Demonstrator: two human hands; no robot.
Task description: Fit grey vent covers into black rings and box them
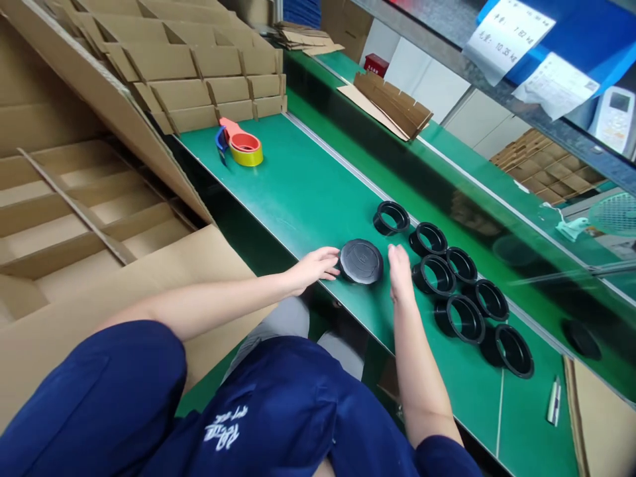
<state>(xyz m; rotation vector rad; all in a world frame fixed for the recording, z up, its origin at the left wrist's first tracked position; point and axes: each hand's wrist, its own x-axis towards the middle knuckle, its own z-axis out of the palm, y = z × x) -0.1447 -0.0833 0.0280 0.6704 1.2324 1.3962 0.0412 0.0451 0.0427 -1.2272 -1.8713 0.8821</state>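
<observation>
A black round piece with a closed, embossed top point(362, 262) lies near the front edge of the green work table point(293, 192). On its left side, my left hand point(318, 268) has its fingers stretched out, the tips at or just touching its rim. My right hand point(400, 268) is held on edge to the right of it, fingers straight, with a gap between hand and piece. Just beyond my right hand stand several black open rings or cups, the nearest being a black ring point(421, 273); another black ring point(391, 204) sits farther back.
A tape dispenser point(246, 149) with yellow tape stands at the table's far left. Left of me is an open carton point(84, 218) with cardboard dividers, beside stacked divider grids point(183, 59). A utility knife point(553, 401) lies at right. A metal shelf point(447, 50) overhangs the back.
</observation>
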